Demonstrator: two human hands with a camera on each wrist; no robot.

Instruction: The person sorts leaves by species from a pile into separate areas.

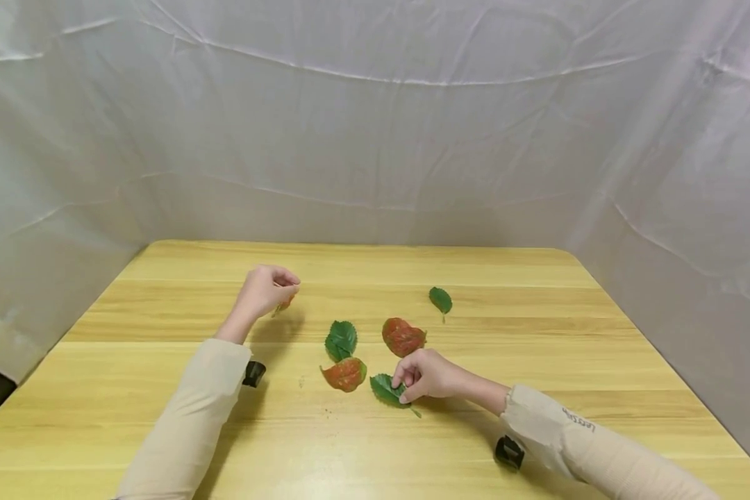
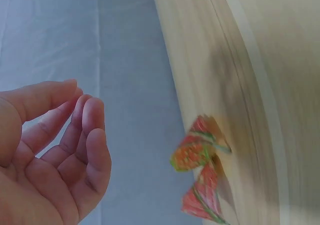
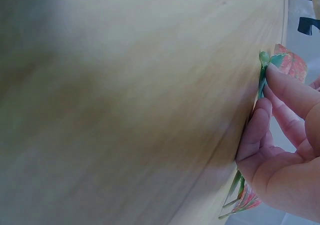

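My left hand [image 1: 264, 290] hovers over the far left of the table, its fingers loosely bent and thumb close to the forefinger. Nothing shows between these fingertips in the left wrist view. Red leaves [image 2: 192, 152] appear apart from them there; in the head view, a red leaf [image 1: 285, 303] peeks out under the hand. Near the middle, my right hand [image 1: 430, 375] pinches a green leaf [image 1: 384, 389] by thumb and fingers, low over the wood. Part of that leaf is hidden by the fingers; its stem [image 1: 416, 412] points toward the near side.
Between the hands, a green leaf cluster [image 1: 341, 339] lies beside a red leaf [image 1: 345, 375]. Red leaves [image 1: 403, 337] rest just beyond the right hand, and a single green leaf [image 1: 440, 299] farther back. Pale cloth [image 1: 375, 139] encloses the wooden table [image 1: 162, 312] at the back and sides.
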